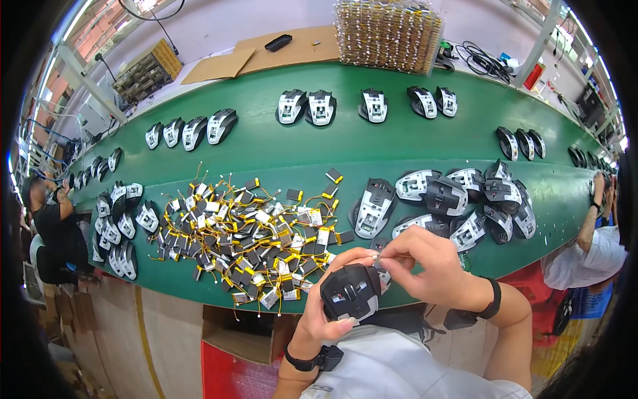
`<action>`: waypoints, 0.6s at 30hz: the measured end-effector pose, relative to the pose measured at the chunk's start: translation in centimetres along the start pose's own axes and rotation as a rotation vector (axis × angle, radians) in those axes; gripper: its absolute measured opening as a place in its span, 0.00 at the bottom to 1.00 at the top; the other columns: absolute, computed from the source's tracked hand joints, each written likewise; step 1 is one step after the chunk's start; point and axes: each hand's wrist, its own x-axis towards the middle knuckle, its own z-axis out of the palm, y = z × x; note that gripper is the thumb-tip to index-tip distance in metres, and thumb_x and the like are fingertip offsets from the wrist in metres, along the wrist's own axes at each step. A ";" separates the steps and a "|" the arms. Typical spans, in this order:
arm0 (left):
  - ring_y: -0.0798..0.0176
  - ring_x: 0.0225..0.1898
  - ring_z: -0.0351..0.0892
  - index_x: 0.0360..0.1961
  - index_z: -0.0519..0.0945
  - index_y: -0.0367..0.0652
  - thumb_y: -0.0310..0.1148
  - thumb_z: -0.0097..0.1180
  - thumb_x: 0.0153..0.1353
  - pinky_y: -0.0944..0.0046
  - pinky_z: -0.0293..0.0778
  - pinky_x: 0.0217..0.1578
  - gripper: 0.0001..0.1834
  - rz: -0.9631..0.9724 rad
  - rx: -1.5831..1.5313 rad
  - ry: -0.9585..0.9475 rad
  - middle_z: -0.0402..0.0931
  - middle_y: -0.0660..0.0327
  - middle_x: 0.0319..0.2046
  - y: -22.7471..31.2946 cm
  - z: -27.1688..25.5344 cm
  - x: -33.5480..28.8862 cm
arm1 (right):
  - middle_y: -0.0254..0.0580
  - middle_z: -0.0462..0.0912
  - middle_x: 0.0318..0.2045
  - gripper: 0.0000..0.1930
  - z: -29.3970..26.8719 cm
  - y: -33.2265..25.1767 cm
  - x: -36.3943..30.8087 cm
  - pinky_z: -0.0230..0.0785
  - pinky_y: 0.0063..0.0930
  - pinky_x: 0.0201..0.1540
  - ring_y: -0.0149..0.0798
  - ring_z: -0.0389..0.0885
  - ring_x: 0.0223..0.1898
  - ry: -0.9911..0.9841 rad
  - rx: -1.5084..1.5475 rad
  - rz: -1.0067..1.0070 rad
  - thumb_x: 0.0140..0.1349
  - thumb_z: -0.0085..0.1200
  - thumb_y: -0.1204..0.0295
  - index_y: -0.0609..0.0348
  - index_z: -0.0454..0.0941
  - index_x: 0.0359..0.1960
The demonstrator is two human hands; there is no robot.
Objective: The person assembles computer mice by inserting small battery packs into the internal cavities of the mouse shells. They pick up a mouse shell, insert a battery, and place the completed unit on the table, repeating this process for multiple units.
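My left hand (321, 318) is wrapped round a black computer mouse (350, 292), held tilted just above the near edge of the green bench. Its scroll wheel and grey lower end face up. At the mouse's far right side, my right hand (425, 263) pinches thumb and forefinger together at something small and pale, too small to name. Left of my hands lies a wide heap of small battery packs (256, 233) with yellow tape and thin wires. Close by on the right is a pile of partly built mice (452, 196), silver and black, some with open cavities.
More mice (321, 108) stand in rows along the far strip of the green bench (259, 149). A stacked tray block (389, 36) and cardboard (292, 50) sit behind. Other people work at left (56, 219) and right (588, 246). Below is a cardboard box (242, 332).
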 end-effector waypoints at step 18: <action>0.45 0.44 0.79 0.73 0.49 0.44 0.55 0.31 0.72 0.50 0.78 0.44 0.36 0.051 -0.419 0.224 0.69 0.41 0.52 -1.2 1.1 2.5 | 0.34 0.70 0.26 0.13 -1.2 -2.9 -0.3 0.65 0.23 0.18 0.30 0.72 0.23 -0.322 -0.307 -0.441 0.41 0.57 0.75 0.63 0.77 0.33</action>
